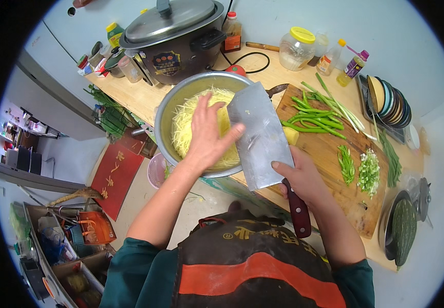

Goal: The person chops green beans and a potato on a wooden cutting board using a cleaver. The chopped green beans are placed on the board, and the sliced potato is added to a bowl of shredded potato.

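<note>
My right hand [302, 175] grips a broad cleaver [260, 134] by the base of its blade, the thumb flat on the steel and the dark riveted handle pointing down toward me. Its blade hangs over the right rim of a large metal bowl [164, 115]. Shredded pale-yellow vegetable, perhaps potato [183, 127], fills much of the bowl. Above the shreds my left hand [212, 133] is spread, thumb toward the blade, holding nothing; whether it touches the shreds I cannot tell. A yellow chunk [291, 135] lies beside the blade on a wooden cutting board [322, 161].
Green chilies [318, 119], scallions [345, 107], sliced green pieces [346, 165] and chopped scallion [369, 173] lie on the board. Behind the bowl stand a big lidded cooker [175, 46] and a tomato [236, 70]. A green squash [405, 231] rests in a pan at right.
</note>
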Available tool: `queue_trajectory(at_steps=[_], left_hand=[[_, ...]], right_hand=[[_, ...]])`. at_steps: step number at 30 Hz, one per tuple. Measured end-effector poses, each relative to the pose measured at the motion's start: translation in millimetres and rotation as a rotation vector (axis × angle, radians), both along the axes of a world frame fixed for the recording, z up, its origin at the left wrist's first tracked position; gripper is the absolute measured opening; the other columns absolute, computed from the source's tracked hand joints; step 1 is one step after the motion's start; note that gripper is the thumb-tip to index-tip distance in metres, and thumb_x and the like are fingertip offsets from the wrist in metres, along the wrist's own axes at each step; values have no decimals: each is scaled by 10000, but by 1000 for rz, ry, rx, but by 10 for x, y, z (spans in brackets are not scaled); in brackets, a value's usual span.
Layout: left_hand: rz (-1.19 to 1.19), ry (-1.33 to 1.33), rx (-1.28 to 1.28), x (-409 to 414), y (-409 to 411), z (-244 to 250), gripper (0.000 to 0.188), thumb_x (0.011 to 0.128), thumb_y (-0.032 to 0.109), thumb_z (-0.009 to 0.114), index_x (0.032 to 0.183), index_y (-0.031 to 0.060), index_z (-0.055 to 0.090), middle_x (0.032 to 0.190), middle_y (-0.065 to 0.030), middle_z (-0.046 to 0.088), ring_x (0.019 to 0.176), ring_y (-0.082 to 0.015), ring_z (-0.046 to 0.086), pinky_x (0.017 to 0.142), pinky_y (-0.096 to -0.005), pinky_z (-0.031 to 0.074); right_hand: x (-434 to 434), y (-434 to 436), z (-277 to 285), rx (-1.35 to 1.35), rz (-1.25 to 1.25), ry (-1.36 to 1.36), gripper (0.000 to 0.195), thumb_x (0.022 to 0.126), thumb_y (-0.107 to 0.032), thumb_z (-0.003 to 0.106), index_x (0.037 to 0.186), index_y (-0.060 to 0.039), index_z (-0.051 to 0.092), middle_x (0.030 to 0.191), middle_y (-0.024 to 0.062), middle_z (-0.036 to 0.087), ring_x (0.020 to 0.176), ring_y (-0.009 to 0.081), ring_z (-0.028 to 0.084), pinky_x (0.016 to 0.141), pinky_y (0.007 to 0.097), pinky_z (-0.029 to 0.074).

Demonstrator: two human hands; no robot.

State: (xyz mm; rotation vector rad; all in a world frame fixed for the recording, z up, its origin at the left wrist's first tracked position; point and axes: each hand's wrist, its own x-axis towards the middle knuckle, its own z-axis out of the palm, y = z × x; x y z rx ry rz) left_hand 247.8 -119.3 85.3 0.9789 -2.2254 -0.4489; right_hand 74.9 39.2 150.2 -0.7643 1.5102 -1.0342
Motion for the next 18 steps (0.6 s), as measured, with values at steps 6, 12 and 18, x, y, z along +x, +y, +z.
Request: queue_trajectory(at_steps=[6,12,18], left_hand=[[191,-199,-37,265,-355,-160,489,848,227,666,1247,-4,500,1378,-246,396,1318,-414,333,1084,-478,297],[109,-36,-252,-60,-147,79,426,916,314,567,1200,-4,560,1303,-229,475,1237,-384,420,1054,-459,328],[274,-505,12,160,-548,-74,306,831,106,627,1132,52,611,1185,-175,594,1124,-311,532,1024,-425,368]], right_hand=[[29,-31,41,23,-8,16,283,896,-112,560,1148,-4,490,743,26,563,454,67,479,386,228,404],[-7,-84,-3,13,82,48,234,903,-107,559,1110,-14,501,713,28,550,459,81,479,394,245,401],[-259,126,72,-10,84,108,237,903,-118,571,1110,-15,515,735,33,562,466,88,485,416,249,402]])
